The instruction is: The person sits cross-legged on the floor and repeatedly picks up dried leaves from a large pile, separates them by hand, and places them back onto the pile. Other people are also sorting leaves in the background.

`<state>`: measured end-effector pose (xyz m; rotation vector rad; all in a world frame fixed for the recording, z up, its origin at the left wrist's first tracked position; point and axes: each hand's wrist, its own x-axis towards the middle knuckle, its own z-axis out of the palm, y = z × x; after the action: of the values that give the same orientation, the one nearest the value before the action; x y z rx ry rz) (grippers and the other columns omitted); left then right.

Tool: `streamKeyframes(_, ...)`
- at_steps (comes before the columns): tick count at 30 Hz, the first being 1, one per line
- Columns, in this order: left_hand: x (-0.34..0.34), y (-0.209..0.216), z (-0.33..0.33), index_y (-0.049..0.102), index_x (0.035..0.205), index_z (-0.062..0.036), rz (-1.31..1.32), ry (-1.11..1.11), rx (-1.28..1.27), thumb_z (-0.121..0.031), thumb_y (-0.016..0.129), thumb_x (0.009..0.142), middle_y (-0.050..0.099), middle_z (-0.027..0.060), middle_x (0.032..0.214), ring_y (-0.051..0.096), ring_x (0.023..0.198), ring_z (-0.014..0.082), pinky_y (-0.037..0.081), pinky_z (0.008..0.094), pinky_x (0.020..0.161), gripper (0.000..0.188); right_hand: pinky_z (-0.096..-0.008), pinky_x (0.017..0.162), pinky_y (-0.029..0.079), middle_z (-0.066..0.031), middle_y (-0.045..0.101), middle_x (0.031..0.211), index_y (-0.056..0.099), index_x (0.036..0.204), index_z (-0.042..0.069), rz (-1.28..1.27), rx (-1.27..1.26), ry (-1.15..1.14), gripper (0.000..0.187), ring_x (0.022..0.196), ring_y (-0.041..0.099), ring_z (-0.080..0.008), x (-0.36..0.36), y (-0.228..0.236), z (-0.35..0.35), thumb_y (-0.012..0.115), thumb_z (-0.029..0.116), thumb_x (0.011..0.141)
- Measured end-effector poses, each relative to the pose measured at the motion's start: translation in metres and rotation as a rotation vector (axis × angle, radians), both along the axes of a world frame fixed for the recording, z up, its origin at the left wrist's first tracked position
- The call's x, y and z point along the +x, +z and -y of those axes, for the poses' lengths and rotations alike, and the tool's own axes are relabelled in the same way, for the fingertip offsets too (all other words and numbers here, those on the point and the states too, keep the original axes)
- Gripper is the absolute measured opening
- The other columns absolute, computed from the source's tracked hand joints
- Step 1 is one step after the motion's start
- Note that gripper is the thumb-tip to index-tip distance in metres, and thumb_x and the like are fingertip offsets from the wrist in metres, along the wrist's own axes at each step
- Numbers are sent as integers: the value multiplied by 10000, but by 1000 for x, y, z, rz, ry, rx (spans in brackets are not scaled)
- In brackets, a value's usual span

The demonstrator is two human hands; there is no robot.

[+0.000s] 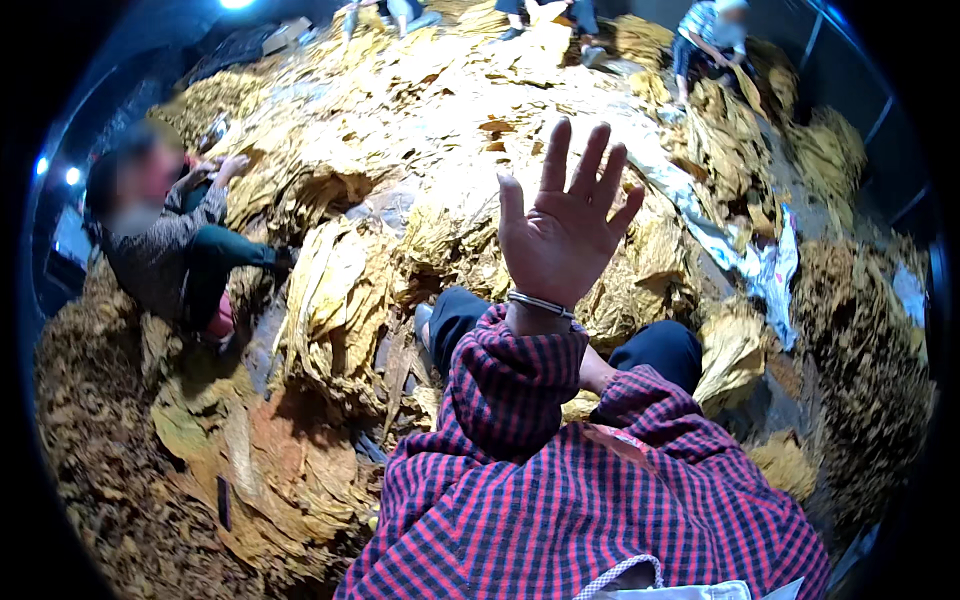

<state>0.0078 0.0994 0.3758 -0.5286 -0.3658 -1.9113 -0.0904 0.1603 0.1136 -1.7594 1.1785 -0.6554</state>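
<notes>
My left hand [562,235] is raised in front of me, palm toward me. Its fingers are spread and nothing is in it; a metal bangle [541,304] circles the wrist. Behind the left forearm, a little of my right hand [597,371] shows at the wrist, while its fingers are hidden. Dried yellow leaves, which look like tobacco, lie around both knees. A thick bundle of leaves [335,300] sits left of my raised hand, and a smaller leaf bundle [730,358] lies beside my right knee.
A broad leaf heap [420,120] spreads ahead. One person [160,230] sits at the left, another [708,45] at the far right; more people's legs show at the back. Crumpled pale sheeting [775,270] lies at the right. Darker broken leaves [130,480] cover the lower left.
</notes>
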Motion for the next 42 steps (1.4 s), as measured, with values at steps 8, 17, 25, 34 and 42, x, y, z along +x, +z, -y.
streamKeyframes(8, 20, 2, -1, 247, 1377, -198, -44, 13, 1, -617, 301, 843, 211, 82, 1433, 210, 1317, 245, 186, 465, 1057, 680, -407, 706, 467, -269, 585, 806, 609, 858, -18, 7, -253, 20, 250, 804, 579, -397, 9, 20, -6, 572, 196, 735)
streamKeyframes(17, 21, 4, 0, 245, 1377, -189, -79, -5, 5, -610, 306, 846, 206, 88, 1434, 202, 1320, 244, 184, 466, 1059, 681, -384, 729, 469, -215, 605, 858, 607, 904, 12, -129, -129, 77, 240, 826, 593, -341, 12, 19, -7, 573, 197, 756)
streamKeyframes(25, 20, -5, 6, 284, 1364, -194, -72, 24, 4, -632, 323, 830, 273, 96, 1407, 270, 1288, 254, 228, 488, 1029, 692, -363, 749, 472, -167, 622, 905, 604, 945, 39, -227, 52, 67, 235, 846, 606, -291, 6, 13, -12, 574, 198, 775)
streamKeyframes(34, 48, -28, 49, 143, 1403, -165, 91, 206, -128, -512, 421, 851, 124, 106, 1455, 127, 1342, 245, 169, 437, 1067, 709, -435, 679, 449, -181, 602, 830, 585, 865, 45, -365, 86, 93, 201, 802, 574, -358, 1, 40, -22, 541, 150, 700)
streamKeyframes(42, 72, -51, 62, 144, 1401, -149, 55, 256, -139, -491, 407, 863, 91, 131, 1455, 107, 1345, 257, 139, 444, 1076, 690, -431, 663, 454, -183, 598, 802, 569, 919, 47, -394, 33, 28, 193, 761, 575, -360, -15, 40, -28, 526, 156, 765)
